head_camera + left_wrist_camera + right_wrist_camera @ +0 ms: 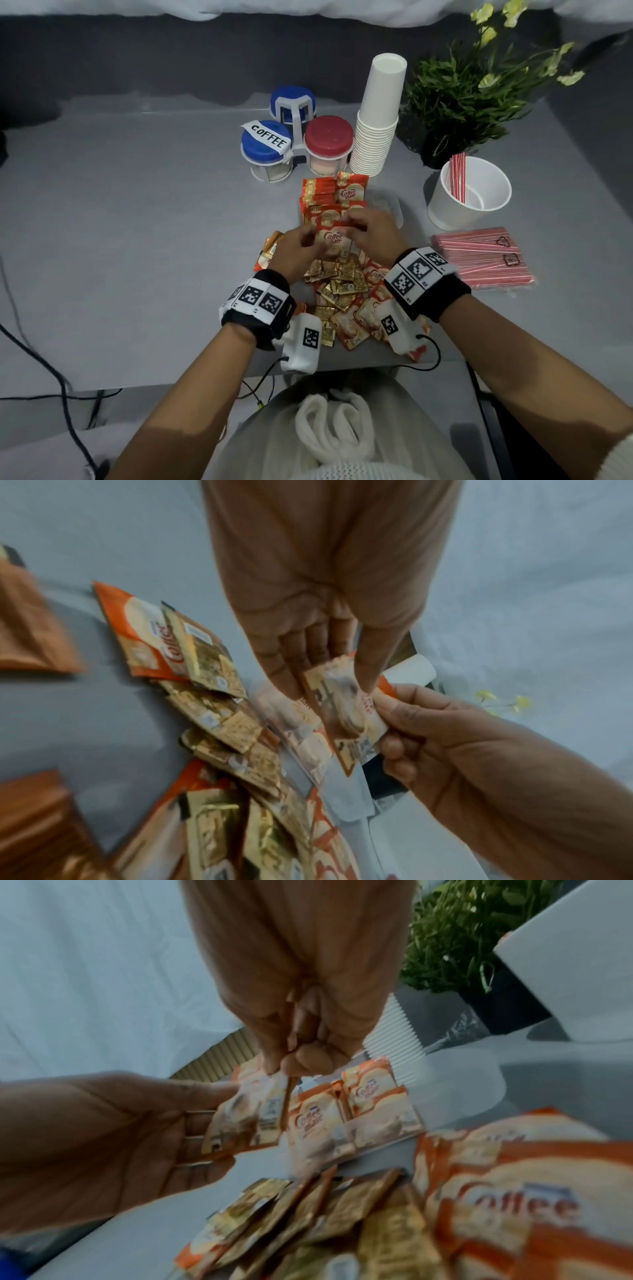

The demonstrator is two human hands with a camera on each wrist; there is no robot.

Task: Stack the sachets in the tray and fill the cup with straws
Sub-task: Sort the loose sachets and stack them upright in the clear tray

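I see both hands [337, 236] pinching creamer sachets [334, 240] mid-frame, tray [394, 209] seemingly part-stacked, cup [469, 195] holding few straws [458, 176].

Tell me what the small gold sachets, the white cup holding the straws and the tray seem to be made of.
Gold sachets: likely metallised foil, shiny and crinkled, catching glints.
White cup: probably paper, matte with a rolled rim, like the stacked cups nearby.
Tray: seemingly clear or frosted plastic, translucent with rounded corners; mostly hidden.
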